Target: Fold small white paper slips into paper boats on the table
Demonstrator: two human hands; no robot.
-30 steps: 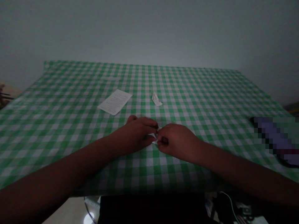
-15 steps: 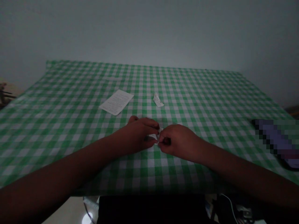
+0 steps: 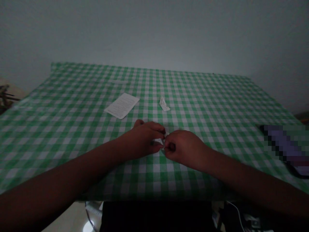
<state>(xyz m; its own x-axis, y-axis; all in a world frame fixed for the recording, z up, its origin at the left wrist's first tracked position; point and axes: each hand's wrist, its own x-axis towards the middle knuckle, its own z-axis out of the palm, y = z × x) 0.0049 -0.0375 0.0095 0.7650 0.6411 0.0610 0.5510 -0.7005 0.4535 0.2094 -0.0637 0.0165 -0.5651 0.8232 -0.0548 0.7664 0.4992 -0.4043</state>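
Near the front of the table, a small piece of printed paper [image 3: 158,141] lies between my hands, mostly covered by the fingers. My left hand [image 3: 146,138] holds it from the left, thumb at the near edge and fingertips at the far edge. My right hand [image 3: 180,145] is curled, its thumb and fingers pinching the paper's right side. Farther back stands a small folded piece of printed paper [image 3: 164,104]. To its left a printed sheet [image 3: 122,105] lies flat.
A green and white checked cloth [image 3: 205,106] covers the table. At the right edge lies a dark phone-like object [image 3: 287,148], partly blurred out. A faint pale strip [image 3: 119,82] lies farther back. Cables [image 3: 90,216] show below the front edge, and a wall rises behind.
Both hands keep their hold on the small paper with barely any movement. The whole view has shifted very slightly.
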